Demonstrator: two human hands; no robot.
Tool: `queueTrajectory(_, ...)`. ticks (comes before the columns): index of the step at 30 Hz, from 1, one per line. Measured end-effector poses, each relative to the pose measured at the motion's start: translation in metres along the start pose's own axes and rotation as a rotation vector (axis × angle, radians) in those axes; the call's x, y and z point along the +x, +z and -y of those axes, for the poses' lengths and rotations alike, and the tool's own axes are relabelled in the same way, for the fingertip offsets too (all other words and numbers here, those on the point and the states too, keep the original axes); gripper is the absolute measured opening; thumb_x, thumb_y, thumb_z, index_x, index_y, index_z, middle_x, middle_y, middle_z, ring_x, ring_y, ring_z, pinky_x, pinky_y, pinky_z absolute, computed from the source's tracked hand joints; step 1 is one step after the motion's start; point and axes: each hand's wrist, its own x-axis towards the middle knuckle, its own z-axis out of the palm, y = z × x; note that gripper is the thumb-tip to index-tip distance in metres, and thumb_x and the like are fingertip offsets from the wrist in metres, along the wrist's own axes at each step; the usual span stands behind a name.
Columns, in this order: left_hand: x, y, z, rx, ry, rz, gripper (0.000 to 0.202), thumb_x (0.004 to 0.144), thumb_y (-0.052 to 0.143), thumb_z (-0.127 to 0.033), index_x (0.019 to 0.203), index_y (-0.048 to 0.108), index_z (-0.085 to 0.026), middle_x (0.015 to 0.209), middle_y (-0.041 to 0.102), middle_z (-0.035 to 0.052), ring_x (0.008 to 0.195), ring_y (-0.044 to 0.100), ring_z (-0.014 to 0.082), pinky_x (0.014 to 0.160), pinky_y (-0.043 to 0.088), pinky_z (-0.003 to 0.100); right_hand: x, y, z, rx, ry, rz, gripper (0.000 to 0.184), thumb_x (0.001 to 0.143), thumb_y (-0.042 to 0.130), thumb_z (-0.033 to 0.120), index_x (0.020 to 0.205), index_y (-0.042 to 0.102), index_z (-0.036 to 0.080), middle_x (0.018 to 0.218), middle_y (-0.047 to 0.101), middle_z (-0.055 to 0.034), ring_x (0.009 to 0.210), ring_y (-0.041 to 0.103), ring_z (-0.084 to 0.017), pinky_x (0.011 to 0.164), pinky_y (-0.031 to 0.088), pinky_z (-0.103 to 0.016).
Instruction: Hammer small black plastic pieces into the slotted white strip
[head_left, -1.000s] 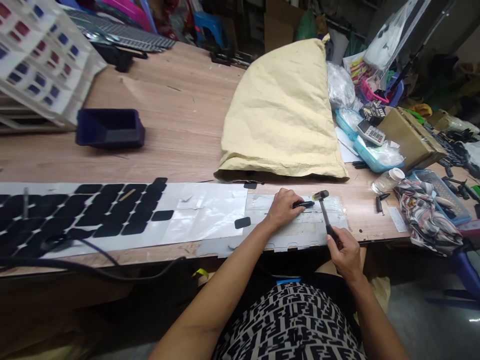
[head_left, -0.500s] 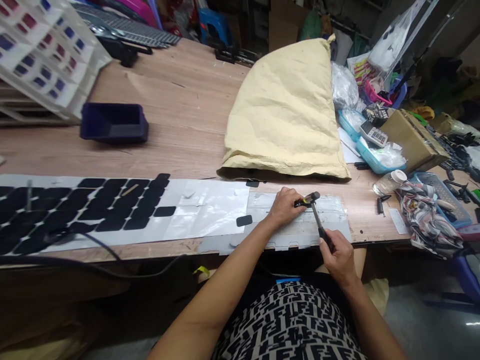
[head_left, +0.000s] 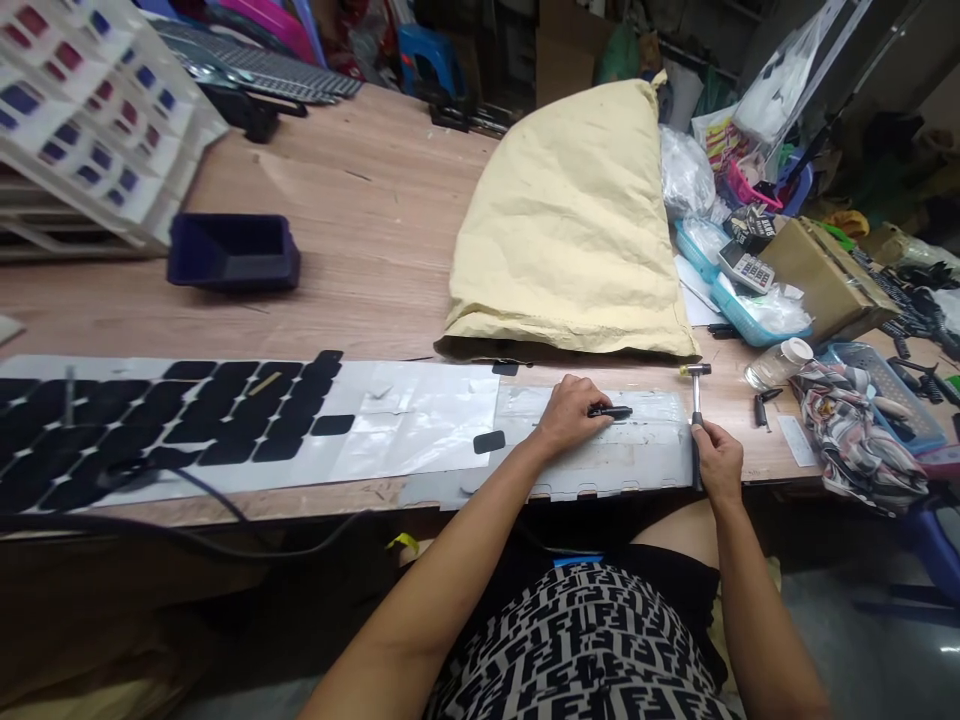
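My left hand (head_left: 570,412) rests over a worn grey board (head_left: 600,455) at the table's front edge. Its fingers are closed around a small black cylindrical piece (head_left: 616,412), whose end sticks out to the right; the part inside the hand is hidden. Off to the right, my right hand (head_left: 720,460) grips the dark handle of a small hammer (head_left: 697,395). The hammer's head points away from me, above the board's right end and apart from the black piece. Left of the board, a white sheet (head_left: 416,420) carries rows of black rounded patches (head_left: 285,405).
A large cream sack (head_left: 570,220) stands behind the board. A dark blue bin (head_left: 232,255) and a white crate (head_left: 97,120) are at left. To the right lie a clear jar (head_left: 780,363), crumpled patterned cloth (head_left: 855,435), a blue basket (head_left: 885,395) and a cardboard box (head_left: 832,285).
My right hand has swung the hammer rightward, away from the black piece where its head was before. My left hand stays in place, holding the same piece.
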Motion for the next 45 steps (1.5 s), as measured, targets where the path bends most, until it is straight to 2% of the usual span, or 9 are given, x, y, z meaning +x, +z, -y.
queueTrajectory(8,-0.083,-0.013,-0.038,-0.091,0.275,0.307,0.012,0.079,0.079,-0.026,0.091,0.078,-0.029,0.123,0.063,0.0038,0.122,0.049,0.0274,0.107,0.041,0.045,-0.001,0.006,-0.008,0.049,0.005,-0.012,0.052,0.08,0.064,0.056,0.106,0.077,0.013,0.083,0.074,-0.0061,0.069,0.06,-0.018,0.07,0.05,-0.03)
queueTrajectory(14,-0.12,0.002,-0.044,0.136,0.357,0.278,0.022,0.083,0.073,-0.022,0.105,0.076,-0.026,0.147,0.051,0.0097,0.136,0.04,0.0353,0.113,0.035,0.054,-0.003,0.006,-0.006,-0.004,-0.008,-0.028,0.051,0.082,0.062,0.055,0.107,0.077,0.014,0.085,0.075,-0.0074,0.07,0.062,-0.019,0.071,0.051,-0.031)
queueTrajectory(17,-0.105,-0.002,-0.043,0.113,0.344,0.267,0.045,0.078,0.078,-0.029,0.123,0.07,-0.029,0.149,0.051,0.0089,0.136,0.042,0.0364,0.112,0.036,0.057,-0.004,0.006,-0.005,-0.003,-0.007,-0.025,0.051,0.082,0.062,0.055,0.108,0.077,0.013,0.084,0.075,-0.0075,0.071,0.063,-0.02,0.071,0.051,-0.031)
queueTrajectory(19,-0.081,-0.01,-0.037,0.087,0.258,0.187,0.043,0.083,0.072,-0.03,0.126,0.068,-0.028,0.137,0.061,0.0085,0.128,0.049,0.0329,0.109,0.041,0.054,-0.005,0.006,-0.005,-0.002,-0.008,-0.026,0.051,0.081,0.062,0.055,0.108,0.077,0.013,0.083,0.074,-0.0073,0.071,0.062,-0.019,0.071,0.051,-0.031)
queueTrajectory(24,0.003,-0.033,-0.01,0.209,-0.297,-0.165,0.028,0.093,0.053,-0.031,0.109,0.074,-0.019,0.102,0.072,0.0112,0.102,0.063,0.0292,0.085,0.051,0.041,-0.006,0.006,-0.004,0.009,-0.011,-0.031,0.05,0.082,0.062,0.054,0.106,0.078,0.014,0.085,0.075,-0.0074,0.07,0.062,-0.019,0.07,0.051,-0.031)
queueTrajectory(31,0.072,-0.032,0.011,0.305,-0.688,-0.226,0.03,0.085,0.059,-0.042,0.091,0.074,-0.017,0.104,0.074,0.019,0.1,0.067,0.0374,0.08,0.05,0.044,-0.008,0.006,0.0,-0.004,-0.009,-0.045,0.05,0.08,0.061,0.054,0.105,0.078,0.014,0.081,0.075,-0.0065,0.068,0.063,-0.019,0.071,0.051,-0.032)
queueTrajectory(37,0.064,-0.042,0.011,0.264,-0.751,-0.152,0.025,0.071,0.07,-0.036,0.09,0.072,-0.02,0.103,0.075,0.0162,0.098,0.068,0.0366,0.075,0.048,0.042,-0.009,0.005,0.0,-0.02,-0.022,-0.04,0.049,0.081,0.059,0.053,0.105,0.078,0.015,0.082,0.075,-0.0063,0.068,0.062,-0.019,0.072,0.05,-0.032)
queueTrajectory(41,0.027,-0.054,-0.003,0.226,-0.653,-0.058,0.02,0.069,0.071,-0.029,0.089,0.069,-0.024,0.095,0.076,0.0062,0.09,0.067,0.0291,0.07,0.045,0.036,-0.01,0.006,0.0,-0.033,-0.025,-0.052,0.048,0.081,0.059,0.052,0.104,0.078,0.014,0.082,0.075,-0.0069,0.068,0.061,-0.019,0.072,0.05,-0.032)
queueTrajectory(45,-0.002,-0.045,-0.019,0.128,-0.466,0.094,0.019,0.073,0.067,-0.024,0.092,0.069,-0.024,0.091,0.073,0.0013,0.085,0.064,0.022,0.067,0.043,0.031,-0.008,0.006,0.0,-0.032,-0.016,-0.048,0.048,0.08,0.06,0.052,0.105,0.078,0.014,0.079,0.073,-0.0062,0.068,0.061,-0.019,0.071,0.05,-0.032)
